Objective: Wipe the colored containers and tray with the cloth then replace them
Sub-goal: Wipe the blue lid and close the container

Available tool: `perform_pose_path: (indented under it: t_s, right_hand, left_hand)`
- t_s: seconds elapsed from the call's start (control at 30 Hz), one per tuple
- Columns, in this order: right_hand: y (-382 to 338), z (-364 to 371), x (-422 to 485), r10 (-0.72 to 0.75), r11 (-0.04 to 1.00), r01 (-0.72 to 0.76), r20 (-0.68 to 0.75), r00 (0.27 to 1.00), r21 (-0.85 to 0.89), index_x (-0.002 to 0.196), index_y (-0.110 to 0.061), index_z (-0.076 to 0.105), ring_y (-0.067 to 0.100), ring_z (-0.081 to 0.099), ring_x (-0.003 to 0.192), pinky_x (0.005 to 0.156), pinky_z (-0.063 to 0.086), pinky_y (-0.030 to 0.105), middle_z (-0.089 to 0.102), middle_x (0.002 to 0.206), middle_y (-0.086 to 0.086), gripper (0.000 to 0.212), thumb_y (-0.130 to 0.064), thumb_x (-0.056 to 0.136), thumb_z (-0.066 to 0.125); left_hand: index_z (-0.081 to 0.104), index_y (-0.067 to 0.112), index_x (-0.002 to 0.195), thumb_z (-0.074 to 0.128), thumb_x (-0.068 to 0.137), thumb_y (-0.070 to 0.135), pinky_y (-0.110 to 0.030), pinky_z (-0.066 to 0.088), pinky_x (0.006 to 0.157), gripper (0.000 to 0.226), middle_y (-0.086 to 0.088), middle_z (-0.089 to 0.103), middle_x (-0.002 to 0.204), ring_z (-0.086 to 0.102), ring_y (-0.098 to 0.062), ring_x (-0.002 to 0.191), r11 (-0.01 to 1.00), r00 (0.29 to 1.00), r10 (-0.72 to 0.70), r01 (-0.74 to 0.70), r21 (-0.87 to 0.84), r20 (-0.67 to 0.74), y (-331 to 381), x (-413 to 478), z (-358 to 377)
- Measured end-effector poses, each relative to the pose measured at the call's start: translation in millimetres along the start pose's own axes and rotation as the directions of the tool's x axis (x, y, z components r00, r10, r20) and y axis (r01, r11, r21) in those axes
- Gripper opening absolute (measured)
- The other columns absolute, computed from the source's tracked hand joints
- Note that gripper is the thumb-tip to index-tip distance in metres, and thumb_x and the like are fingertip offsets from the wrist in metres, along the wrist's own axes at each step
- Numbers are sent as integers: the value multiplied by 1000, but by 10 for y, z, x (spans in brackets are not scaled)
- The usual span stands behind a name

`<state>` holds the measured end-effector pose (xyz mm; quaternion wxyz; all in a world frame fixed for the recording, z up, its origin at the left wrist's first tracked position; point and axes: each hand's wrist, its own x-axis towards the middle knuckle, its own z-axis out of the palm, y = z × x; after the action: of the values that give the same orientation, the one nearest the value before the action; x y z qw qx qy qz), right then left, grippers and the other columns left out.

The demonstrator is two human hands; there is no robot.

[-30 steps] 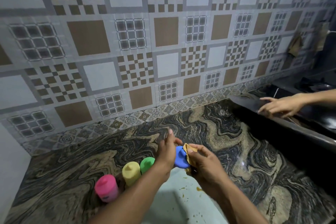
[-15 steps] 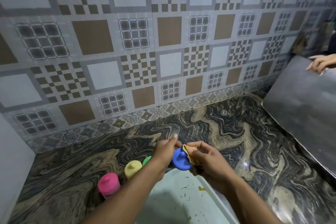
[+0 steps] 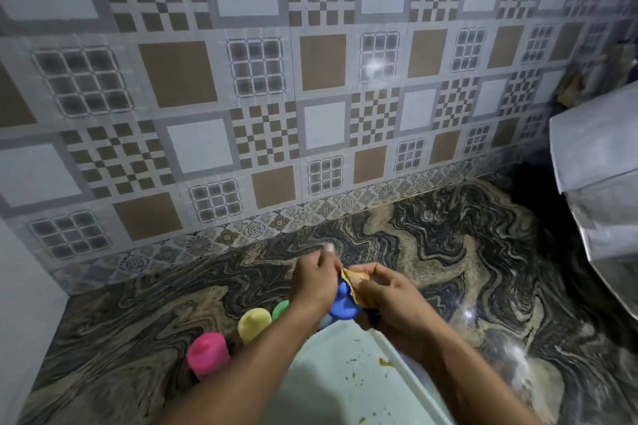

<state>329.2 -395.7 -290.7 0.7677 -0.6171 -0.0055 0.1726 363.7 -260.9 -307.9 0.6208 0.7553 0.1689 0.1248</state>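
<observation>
1. over the marbled table (image 3: 466,252), head view, centre-low: left hand (image 3: 316,281) & right hand (image 3: 386,297) meet just above the far edge of the tray (image 3: 345,383).
2. left hand: grip closed round the blue container (image 3: 341,305), fingers curled over its top side; one fingertip sticks up twd the wall, blurred.
3. right hand: grip pinching the cloth (image 3: 355,281), a small tan/yellowish piece, thumb & fingers folded on it; cloth pressed against the blue container's upper right side.
4. blue container: held off the table betw both hands, tilted, rounded end facing the camera.
5. tray: pale, bottom centre, partly hidden by both forearms; a few small yellow-brown specks on its surface.
6. left of the tray, standing on the table in a slanted row: pink container (image 3: 207,352) nearest, yellow container (image 3: 254,319) next, green container (image 3: 281,309) farthest & half hidden behind the left forearm. yellow & green just beside each other; pink a bit apart.
7. bkgd: tiled wall (image 3: 241,79) w/ brown, white & checkered squares, a light glare near the top.
8. right edge: grey metal sheet (image 3: 600,176), tilted, well apart from the hands.
</observation>
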Motion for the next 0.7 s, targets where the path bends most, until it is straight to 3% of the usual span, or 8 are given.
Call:
perform_pose_path:
  t_s: [0.07, 0.13, 0.27, 0.33, 0.47, 0.53, 0.67, 0.7]
  right_hand:
    - [174, 170, 4, -26, 990, 46, -146, 989, 134, 105, -7, 67, 22, 56, 58, 47, 41, 25, 66, 81, 22, 13, -5, 96, 58]
    - [317, 299, -35, 6, 962, 66, -260, 966, 267, 106, -10, 65, 20, 55, 57, 49, 41, 27, 67, 78, 17, 12, -9, 97, 57]
    - [178, 111, -13, 46, 990, -24, -158, 986, 138, 104, -2, 65, 19, 47, 52, 48, 35, 25, 66, 74, 15, 14, -2, 95, 54]
    - [86, 31, 11, 40, 998, -35, -91, 995, 53, 105, 2, 65, 18, 44, 49, 47, 32, 25, 62, 71, 15, 15, 1, 94, 54]
    - [327, 287, -21, -146, 985, 165, -294, 945, 41, 104, -7, 66, 18, 52, 55, 48, 40, 30, 67, 75, 14, 10, -12, 98, 58]
    - [474, 394, -66, -158, 972, 216, -423, 892, 91, 101, -11, 64, 17, 52, 54, 45, 41, 31, 66, 74, 14, 7, -15, 99, 60]
    - [252, 152, -44, -74, 995, 86, -228, 971, 44, 103, 0, 63, 20, 46, 48, 44, 35, 26, 62, 67, 17, 10, -3, 97, 55]
    - [181, 102, -30, -61, 998, 66, -165, 984, 20, 104, 1, 63, 21, 46, 49, 45, 35, 27, 62, 68, 17, 13, -1, 96, 54]
  left_hand:
    - [66, 10, 71, 46, 102, 37, -37, 42, 65, 46, -10, 66, 69, 54, -25, 64, 994, 956, 70, -91, -64, -284, 48, -87, 80]
    - [65, 5, 78, 44, 105, 30, -38, 45, 69, 42, -14, 69, 81, 62, -31, 76, 995, 918, 74, -94, -34, -389, 22, -161, 100]
    - [57, 14, 63, 47, 104, 40, -28, 42, 57, 50, -4, 60, 57, 55, -21, 55, 969, 977, -199, 208, -133, 75, -60, -110, -36]
    - [57, 16, 60, 53, 102, 35, -28, 42, 60, 46, -1, 58, 54, 51, -19, 53, 976, 964, -194, 208, -66, 180, -40, -44, -66]
    - [51, 16, 67, 48, 104, 22, -35, 38, 63, 38, 1, 57, 64, 49, -20, 60, 994, 956, 105, -107, 9, -274, 57, -158, 35]
    - [52, 16, 69, 49, 103, 22, -35, 40, 63, 35, 0, 60, 69, 53, -23, 65, 990, 929, 143, -139, 39, -342, -10, -221, 62]
    - [56, 18, 64, 54, 103, 27, -26, 37, 53, 40, 7, 54, 54, 49, -13, 53, 998, 991, -51, 53, -14, 123, -129, -135, -54]
    - [56, 18, 64, 54, 103, 27, -26, 36, 54, 40, 7, 53, 53, 47, -13, 54, 999, 989, -37, 38, -5, 140, -91, -115, -76]
